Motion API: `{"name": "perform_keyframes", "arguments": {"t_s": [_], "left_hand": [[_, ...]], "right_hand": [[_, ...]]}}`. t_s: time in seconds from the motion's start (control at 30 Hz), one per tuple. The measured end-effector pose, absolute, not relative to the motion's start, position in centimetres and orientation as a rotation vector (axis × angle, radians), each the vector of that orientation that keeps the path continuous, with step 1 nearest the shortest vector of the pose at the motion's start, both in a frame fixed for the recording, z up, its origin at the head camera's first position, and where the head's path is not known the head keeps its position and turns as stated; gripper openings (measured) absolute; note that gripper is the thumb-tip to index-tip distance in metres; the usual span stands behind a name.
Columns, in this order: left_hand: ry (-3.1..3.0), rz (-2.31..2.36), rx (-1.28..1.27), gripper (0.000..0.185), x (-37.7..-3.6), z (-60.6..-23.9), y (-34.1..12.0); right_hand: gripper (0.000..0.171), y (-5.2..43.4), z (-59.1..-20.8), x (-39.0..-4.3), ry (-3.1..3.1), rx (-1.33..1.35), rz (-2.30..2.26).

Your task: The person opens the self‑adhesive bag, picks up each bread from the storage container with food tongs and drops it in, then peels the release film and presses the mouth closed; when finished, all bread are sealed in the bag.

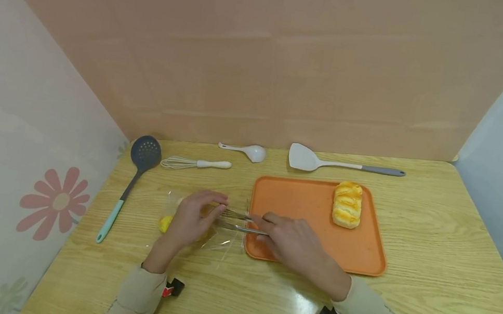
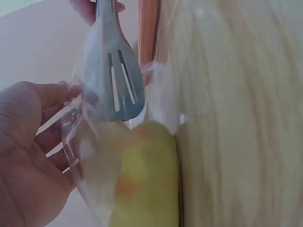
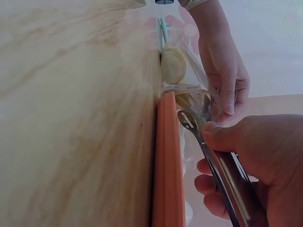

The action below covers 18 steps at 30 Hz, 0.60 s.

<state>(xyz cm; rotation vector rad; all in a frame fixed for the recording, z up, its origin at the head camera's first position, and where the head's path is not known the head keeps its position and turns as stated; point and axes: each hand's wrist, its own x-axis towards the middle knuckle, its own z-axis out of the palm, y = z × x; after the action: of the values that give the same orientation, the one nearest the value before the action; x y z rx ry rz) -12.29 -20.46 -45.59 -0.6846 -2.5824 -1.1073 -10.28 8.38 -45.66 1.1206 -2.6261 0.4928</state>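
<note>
**Two hands at a clear bag, left of the tray**

Lower left of centre in the head view, a yellow bread roll (image 1: 166,223) lies inside a clear bag (image 1: 218,236) on the worktop (image 1: 433,252). The left hand (image 1: 192,218) pinches the bag's mouth. The right hand (image 1: 290,240) grips metal tongs (image 1: 236,220), tips at the opening. Right of them, an orange tray (image 1: 302,205) carries a second bun (image 1: 346,204).

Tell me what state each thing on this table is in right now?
Left hand: holding the clear bag open.
Right hand: gripping metal tongs.
Tongs: tips inside the bag's mouth.
Yellow bun: in the bag.
Orange tray: flat, holding one pastry.
Whisk: lying untouched.
</note>
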Motion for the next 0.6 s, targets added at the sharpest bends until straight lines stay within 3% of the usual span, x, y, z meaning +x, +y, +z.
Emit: {"name": "perform_keyframes", "arguments": {"t_s": [0.27,0.6], "left_hand": [[-2.55,-1.211,-0.726,0.01,-12.3,-46.0,-20.0],[-2.557,-1.25,-0.776,0.006,-12.5,-45.7,-20.1]], "right_hand": [[0.038,8.0,-46.2,-10.5,-2.659,1.143,0.649],[0.039,7.3,-46.5,-10.3,-2.844,1.03,1.169]]}}
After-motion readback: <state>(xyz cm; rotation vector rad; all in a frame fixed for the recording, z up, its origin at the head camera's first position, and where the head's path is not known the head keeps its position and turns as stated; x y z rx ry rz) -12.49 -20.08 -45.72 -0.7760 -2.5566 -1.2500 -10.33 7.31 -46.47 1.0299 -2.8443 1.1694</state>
